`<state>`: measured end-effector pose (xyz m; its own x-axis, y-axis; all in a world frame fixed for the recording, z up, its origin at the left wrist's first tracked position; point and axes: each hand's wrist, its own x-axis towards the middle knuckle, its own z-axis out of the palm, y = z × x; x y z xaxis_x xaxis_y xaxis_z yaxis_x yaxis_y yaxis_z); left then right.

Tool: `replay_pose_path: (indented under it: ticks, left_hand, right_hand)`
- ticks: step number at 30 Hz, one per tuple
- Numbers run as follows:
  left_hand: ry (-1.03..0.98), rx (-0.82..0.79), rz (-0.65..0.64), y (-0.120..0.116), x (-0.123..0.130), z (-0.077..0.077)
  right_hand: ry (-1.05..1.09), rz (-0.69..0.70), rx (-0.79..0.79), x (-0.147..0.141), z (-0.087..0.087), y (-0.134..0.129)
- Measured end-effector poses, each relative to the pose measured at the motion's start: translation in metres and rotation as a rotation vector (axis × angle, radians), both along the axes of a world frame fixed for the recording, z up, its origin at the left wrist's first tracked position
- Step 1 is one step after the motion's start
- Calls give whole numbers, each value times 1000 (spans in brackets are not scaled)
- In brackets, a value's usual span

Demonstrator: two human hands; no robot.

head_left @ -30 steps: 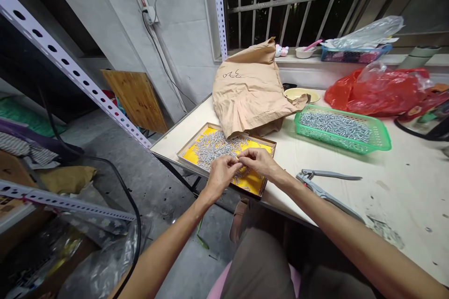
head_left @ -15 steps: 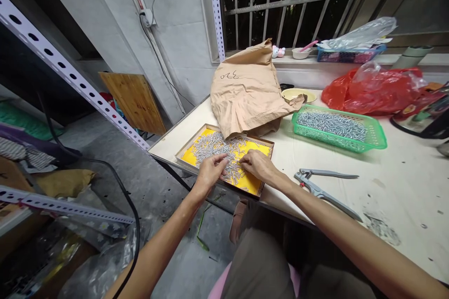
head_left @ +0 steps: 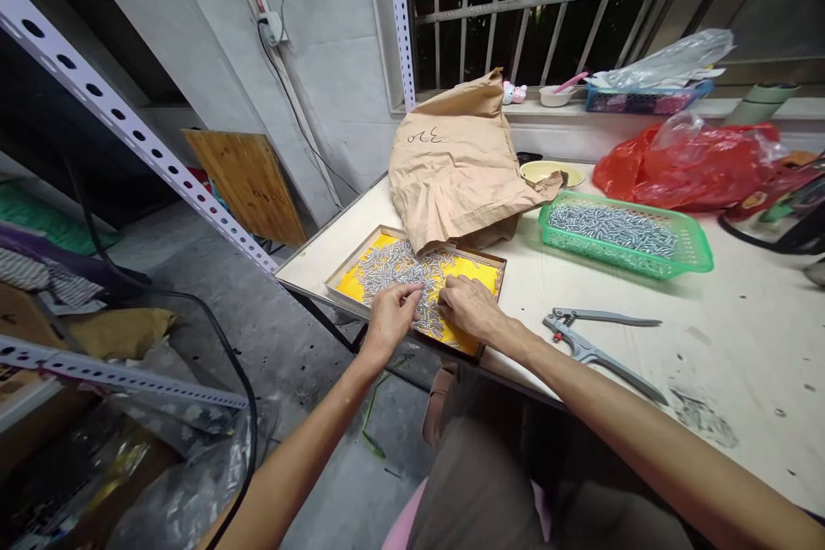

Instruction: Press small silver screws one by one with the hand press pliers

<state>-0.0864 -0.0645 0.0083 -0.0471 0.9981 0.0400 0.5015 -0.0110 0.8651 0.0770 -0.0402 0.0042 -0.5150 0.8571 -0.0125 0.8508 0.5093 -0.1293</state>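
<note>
A shallow tray point(head_left: 340, 273) with a yellow bottom holds a spread of small silvery metal pieces point(head_left: 387, 265). Over its near edge, my left hand point(head_left: 392, 316) has thumb and forefinger pinched together; whatever is between them is too small to make out. My right hand point(head_left: 469, 306) rests low over the tray's right half, fingers curled down by the pieces, their tips partly hidden. Behind the tray a crumpled brown paper bag point(head_left: 451, 155) overlaps its back edge.
A green basket point(head_left: 697, 253) of similar metal pieces stands at the right, with grey pliers point(head_left: 599, 352) in front. Further back are a yellow dish point(head_left: 551, 172) and a red plastic bag point(head_left: 689, 168). A perforated metal shelf frame point(head_left: 155, 142) slants along the left.
My left thumb and forefinger have come together in a pinch. The right hand's fingers are curled in a little more. The view has shifted slightly.
</note>
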Motion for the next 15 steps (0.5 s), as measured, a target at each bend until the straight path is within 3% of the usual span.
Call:
replay_pose_path:
  ticks: [7,11,15]
  left_hand:
    - [403,327,-206,-6,-2,-1]
    - [538,340,-303,-14,6,4]
    - [578,339,-304,-16,13,10]
  right_hand:
    - [192,115,11,12,3,-3]
    - [405,103,-29,19,-5,-1]
    - [579,24,-157,22,-4,-1]
